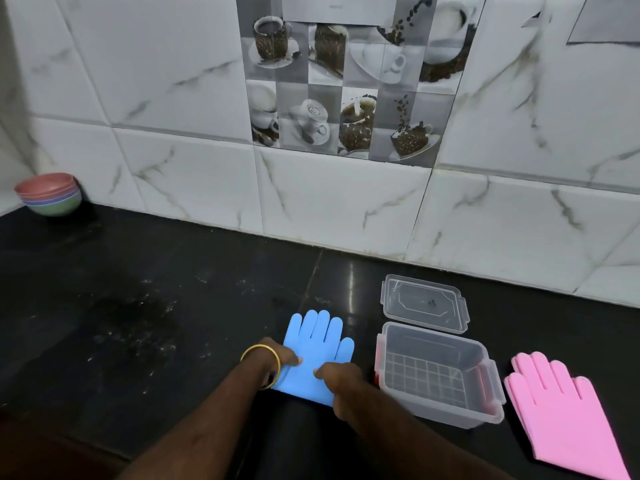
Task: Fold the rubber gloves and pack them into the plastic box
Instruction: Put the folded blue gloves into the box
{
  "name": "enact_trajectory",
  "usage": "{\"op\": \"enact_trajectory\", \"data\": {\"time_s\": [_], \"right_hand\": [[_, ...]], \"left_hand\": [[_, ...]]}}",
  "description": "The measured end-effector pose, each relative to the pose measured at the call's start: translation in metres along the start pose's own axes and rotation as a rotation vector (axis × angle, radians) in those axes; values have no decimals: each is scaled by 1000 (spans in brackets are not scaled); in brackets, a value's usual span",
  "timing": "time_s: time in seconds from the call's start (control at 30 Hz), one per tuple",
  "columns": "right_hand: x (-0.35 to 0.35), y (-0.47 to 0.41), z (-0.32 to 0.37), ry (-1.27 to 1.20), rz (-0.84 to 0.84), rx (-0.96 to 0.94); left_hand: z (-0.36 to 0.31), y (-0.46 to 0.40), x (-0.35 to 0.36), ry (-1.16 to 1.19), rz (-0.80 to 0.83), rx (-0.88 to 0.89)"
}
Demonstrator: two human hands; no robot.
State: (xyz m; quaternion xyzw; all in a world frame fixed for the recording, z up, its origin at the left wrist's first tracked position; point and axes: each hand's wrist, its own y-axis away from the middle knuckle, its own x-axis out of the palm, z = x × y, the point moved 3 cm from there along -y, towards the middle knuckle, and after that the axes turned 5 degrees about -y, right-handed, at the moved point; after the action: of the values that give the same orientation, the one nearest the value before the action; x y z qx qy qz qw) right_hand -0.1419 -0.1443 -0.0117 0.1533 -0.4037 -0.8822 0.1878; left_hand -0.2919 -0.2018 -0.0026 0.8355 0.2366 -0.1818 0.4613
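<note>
Pressing down on the blue glove (pixel 317 348) with both hands, near its cuff end, fingers of the glove pointing away toward the wall (pixel 329 202). Left hand (pixel 277 358) on the glove's left edge, thumb and fingertips laid on the rubber; right hand (pixel 337 374) on the right side, fingers bent down onto it. Cannot tell for sure whether either hand pinches the rubber or only holds it flat; looks more like pressing, probably to keep the springy sheet still before a fold. Gold bangle (pixel 260 365) on the left wrist.

Set just right of the blue glove: the box (pixel 436 341), open, with nothing inside but a grid pattern at the bottom. Placed close, likely to keep the reach short once a glove is folded. Lid (pixel 424 303) lying flat behind the box, toward the wall, out of the way of both hands.

Laid flat right of the box: the pink glove (pixel 557 407), untouched, fingers also pointing away, apparently waiting its turn.

Stacked far off in the left corner against the wall: bowls (pixel 48 194), no part of the job.

Judged from this layout: folding barely begun, nothing packed yet.
</note>
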Motion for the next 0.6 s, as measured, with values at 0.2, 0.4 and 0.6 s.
{"op": "enact_trajectory", "data": {"time_s": [0.2, 0.4, 0.6], "right_hand": [[-1, 15, 10, -120, 129, 25], [-6, 29, 44, -337, 244, -11], [-39, 54, 117, -459, 271, -199]], "left_hand": [[-5, 9, -6, 142, 195, -40], [-21, 24, -16, 824, 387, -21], [-87, 57, -8, 1534, 501, 283]]}}
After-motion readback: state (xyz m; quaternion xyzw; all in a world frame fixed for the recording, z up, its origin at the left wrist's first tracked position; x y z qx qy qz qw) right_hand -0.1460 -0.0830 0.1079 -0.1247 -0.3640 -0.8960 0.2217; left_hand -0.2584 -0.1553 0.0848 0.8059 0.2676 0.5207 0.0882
